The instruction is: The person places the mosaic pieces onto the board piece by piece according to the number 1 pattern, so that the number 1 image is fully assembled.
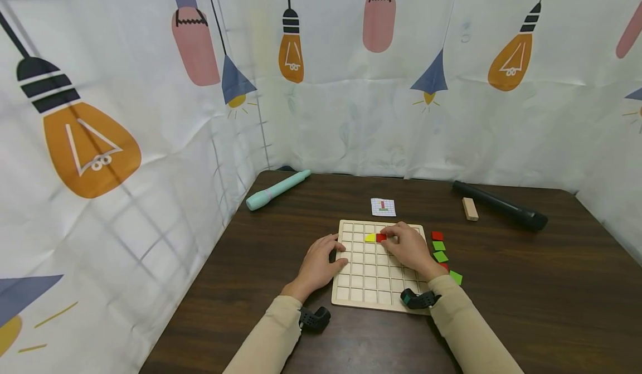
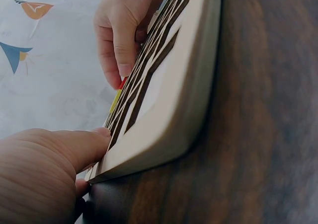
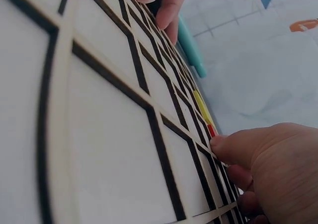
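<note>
1. A wooden grid board [image 1: 373, 268] lies flat on the dark counter [image 1: 526, 285]. It has many small square holes.
2. The left hand [image 1: 318, 262] rests on the board's edge at 9 o'clock. Its fingers lie loose and hold nothing; they just keep the board from sliding.
3. The right hand [image 1: 408, 247] is over the top rows, near 12 o'clock on the board. Its fingertips [image 3: 223, 147] press down on a red piece [image 1: 381, 237], which sits in a hole.
4. Just beside the red piece, at its 9 o'clock, a yellow piece [image 1: 370, 238] is already in the board.
5. So the step in hand looks like this: pushing the red piece flat into its hole.
6. More pieces [image 1: 439, 251], red and green, wait in a line at 3 o'clock from the board.
7. A small picture card [image 1: 383, 207] lies at 12 o'clock, a little past the board.
8. The next move probably calls for a look at the card, then a careful pinch on one loose piece, and the right hole for it.
</note>
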Available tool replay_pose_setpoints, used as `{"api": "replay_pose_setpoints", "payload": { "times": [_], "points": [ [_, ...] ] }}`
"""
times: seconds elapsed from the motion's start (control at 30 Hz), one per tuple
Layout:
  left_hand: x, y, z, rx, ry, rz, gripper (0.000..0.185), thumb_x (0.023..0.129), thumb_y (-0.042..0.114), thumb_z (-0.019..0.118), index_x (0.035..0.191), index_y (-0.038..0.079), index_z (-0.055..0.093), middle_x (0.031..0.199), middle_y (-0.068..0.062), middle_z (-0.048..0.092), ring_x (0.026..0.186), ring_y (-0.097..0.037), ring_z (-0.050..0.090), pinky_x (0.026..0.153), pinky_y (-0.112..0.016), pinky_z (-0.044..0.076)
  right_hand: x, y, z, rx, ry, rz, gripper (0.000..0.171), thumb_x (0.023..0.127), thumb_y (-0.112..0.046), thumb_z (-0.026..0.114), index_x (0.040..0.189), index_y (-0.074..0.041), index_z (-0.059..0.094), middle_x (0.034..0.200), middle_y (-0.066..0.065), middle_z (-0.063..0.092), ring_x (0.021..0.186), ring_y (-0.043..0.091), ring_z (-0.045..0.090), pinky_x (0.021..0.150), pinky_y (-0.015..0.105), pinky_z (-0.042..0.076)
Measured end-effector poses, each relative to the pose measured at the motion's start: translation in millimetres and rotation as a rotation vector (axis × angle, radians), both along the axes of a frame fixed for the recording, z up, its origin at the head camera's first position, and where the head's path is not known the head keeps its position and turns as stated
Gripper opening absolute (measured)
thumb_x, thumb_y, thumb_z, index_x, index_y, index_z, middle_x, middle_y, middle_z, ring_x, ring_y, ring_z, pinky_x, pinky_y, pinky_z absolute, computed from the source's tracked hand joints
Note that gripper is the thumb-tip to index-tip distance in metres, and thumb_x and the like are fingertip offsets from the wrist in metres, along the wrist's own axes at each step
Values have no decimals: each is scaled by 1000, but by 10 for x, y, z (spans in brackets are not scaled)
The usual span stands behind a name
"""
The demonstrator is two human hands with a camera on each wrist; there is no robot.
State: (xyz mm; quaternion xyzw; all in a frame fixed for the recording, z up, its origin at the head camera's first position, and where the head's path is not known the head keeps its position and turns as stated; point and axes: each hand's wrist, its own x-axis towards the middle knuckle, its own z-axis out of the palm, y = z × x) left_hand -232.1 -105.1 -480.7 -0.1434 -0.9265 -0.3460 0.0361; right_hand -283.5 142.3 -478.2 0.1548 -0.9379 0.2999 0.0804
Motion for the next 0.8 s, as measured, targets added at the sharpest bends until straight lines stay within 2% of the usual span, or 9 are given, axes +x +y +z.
{"api": "replay_pose_setpoints", "payload": {
  "times": [0.3, 0.5, 0.67, 0.8],
  "points": [
    [-17, -7, -19, 5, 13, -4, 25, 85, 33, 62, 105, 19, 60, 140, 0, 39, 131, -21, 29, 106, -47, 22, 3, 13, 15, -17, 0, 13, 25, 81, -26, 68, 105, -19, 67, 90, -3, 55, 65, 14, 45, 57, 28, 37],
    [-13, -10, -26, 3, 21, 1, 24, 85, 32, 63, 104, 20, 60, 140, 0, 39, 131, -22, 30, 105, -48, 23, 20, 68, 60, -112, -55, 43, 29, 84, -25, 65, 111, -14, 65, 96, -1, 59, 78, 15, 54, 67, 32, 47],
    [-11, -16, -25, -7, 21, 1, 23, 85, 34, 63, 104, 21, 60, 140, 0, 39, 131, -22, 30, 105, -48, 23, 37, 220, 123, -177, -64, 45, 29, 87, -24, 61, 113, -12, 63, 101, 2, 59, 79, 16, 56, 62, 31, 48],
    [-12, -7, -25, -9, 14, 0, 24, 84, 34, 62, 104, 21, 60, 140, 1, 39, 131, -21, 30, 106, -47, 22, 57, 388, 157, -171, -66, 12, 30, 89, -27, 59, 115, -12, 61, 105, 4, 57, 82, 19, 54, 62, 32, 47]
  ]
}}
